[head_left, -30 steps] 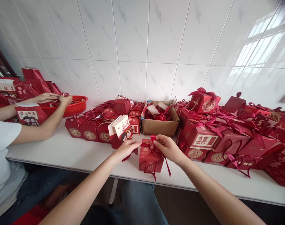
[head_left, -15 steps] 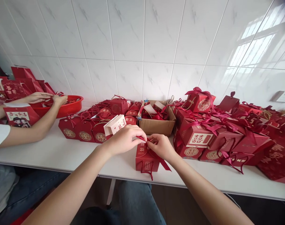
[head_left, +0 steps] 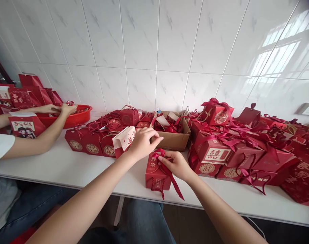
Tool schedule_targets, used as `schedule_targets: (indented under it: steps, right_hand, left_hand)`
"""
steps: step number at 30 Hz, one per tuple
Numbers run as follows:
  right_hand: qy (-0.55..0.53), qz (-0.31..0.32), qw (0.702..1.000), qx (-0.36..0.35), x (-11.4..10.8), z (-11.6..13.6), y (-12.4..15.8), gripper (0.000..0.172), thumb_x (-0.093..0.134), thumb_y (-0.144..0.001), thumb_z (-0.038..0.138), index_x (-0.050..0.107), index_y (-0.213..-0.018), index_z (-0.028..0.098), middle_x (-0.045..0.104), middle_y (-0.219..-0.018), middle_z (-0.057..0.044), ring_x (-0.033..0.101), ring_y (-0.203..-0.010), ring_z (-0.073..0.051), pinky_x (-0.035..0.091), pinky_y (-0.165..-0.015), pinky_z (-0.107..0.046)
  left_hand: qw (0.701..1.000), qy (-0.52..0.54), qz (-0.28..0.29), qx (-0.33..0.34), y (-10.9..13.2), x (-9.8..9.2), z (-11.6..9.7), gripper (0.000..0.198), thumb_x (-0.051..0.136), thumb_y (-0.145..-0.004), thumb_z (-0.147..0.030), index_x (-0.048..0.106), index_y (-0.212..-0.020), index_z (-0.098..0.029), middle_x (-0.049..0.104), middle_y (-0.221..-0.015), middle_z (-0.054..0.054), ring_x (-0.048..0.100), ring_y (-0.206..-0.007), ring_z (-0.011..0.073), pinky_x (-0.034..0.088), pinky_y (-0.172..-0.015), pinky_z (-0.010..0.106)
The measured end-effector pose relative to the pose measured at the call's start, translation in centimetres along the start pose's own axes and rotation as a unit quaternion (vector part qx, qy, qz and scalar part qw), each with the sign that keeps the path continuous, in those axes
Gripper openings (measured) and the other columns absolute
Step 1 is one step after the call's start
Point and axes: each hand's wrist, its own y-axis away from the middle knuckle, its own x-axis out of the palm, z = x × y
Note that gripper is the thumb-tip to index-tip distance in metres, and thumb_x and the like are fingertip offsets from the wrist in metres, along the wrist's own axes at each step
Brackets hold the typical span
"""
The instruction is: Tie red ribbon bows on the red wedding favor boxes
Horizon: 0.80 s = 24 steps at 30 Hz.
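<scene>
A red gift box [head_left: 152, 167] with gold characters and twisted cord handles stands near the table's front edge. A dark red ribbon [head_left: 175, 184] lies across its top, one long tail hanging past the right side. My right hand [head_left: 178, 165] pinches the ribbon at the knot between thumb and fingers. Just above the box, my left hand [head_left: 145, 141] is raised clear of the ribbon, fingers loosely bent, with nothing visible in it. Behind its wrist sits a box with a cream flap [head_left: 126, 136], partly hidden.
A cardboard carton [head_left: 171, 140] of ribbons and cards stands behind. Red boxes [head_left: 92, 144] line the left; ribboned boxes [head_left: 216, 154] are stacked at right. Farther left, a co-worker's hands [head_left: 60, 110] are over a red basin [head_left: 79, 118]. The white table [head_left: 93, 171] meets a tiled wall.
My left hand has let go of the ribbon and risen away from the box. My right hand stays at the knot, and the box has turned slightly.
</scene>
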Motion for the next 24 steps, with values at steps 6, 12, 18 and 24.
schedule_targets:
  steps: [6, 12, 18, 24]
  right_hand:
    - [-0.017, 0.033, 0.999, -0.018, -0.5, 0.0, 0.1, 0.036, 0.05, -0.088, 0.045, 0.068, -0.083, 0.015, 0.069, -0.077, -0.003, 0.062, -0.079, -0.021, 0.048, -0.067, -0.028]
    - [-0.072, 0.018, 0.997, -0.019, -0.3, -0.4, 0.2, 0.018, 0.054, -0.086, 0.038, 0.049, -0.089, 0.021, 0.068, -0.078, -0.003, 0.065, -0.076, -0.019, 0.049, -0.067, -0.029]
    - [-0.1, -0.015, 0.995, 0.001, 0.1, -0.8, 0.4, 0.029, 0.057, -0.085, 0.039, 0.031, -0.085, 0.026, 0.067, -0.068, 0.002, 0.063, -0.065, -0.017, 0.044, -0.059, -0.026]
    - [-0.092, -0.072, 0.993, 0.029, 0.6, -0.9, 0.3, 0.042, 0.064, -0.079, 0.045, 0.027, -0.085, 0.026, 0.063, -0.06, 0.006, 0.052, -0.049, -0.013, 0.034, -0.048, -0.022]
  left_hand:
    - [0.972, 0.182, 0.109, -0.101, 4.8, 0.5, 1.0, 0.038, 0.075, -0.068, -0.045, 0.071, -0.097, -0.019, 0.073, -0.102, 0.007, 0.066, -0.096, 0.0238, 0.049, -0.088, 0.034]
    - [0.946, 0.274, 0.037, -0.168, 6.1, 2.8, 1.0, 0.021, 0.072, -0.072, -0.035, 0.071, -0.084, -0.018, 0.074, -0.091, 0.005, 0.066, -0.09, 0.0215, 0.049, -0.089, 0.035]
    - [0.937, 0.314, 0.024, -0.151, 6.1, 3.2, 0.9, 0.012, 0.069, -0.074, -0.027, 0.064, -0.075, -0.017, 0.069, -0.081, 0.003, 0.064, -0.08, 0.0167, 0.051, -0.079, 0.03]
    - [0.94, 0.31, 0.013, -0.144, 6.4, 3.5, 0.9, 0.006, 0.067, -0.074, -0.02, 0.061, -0.073, -0.017, 0.066, -0.077, 0.001, 0.062, -0.077, 0.0148, 0.05, -0.075, 0.028]
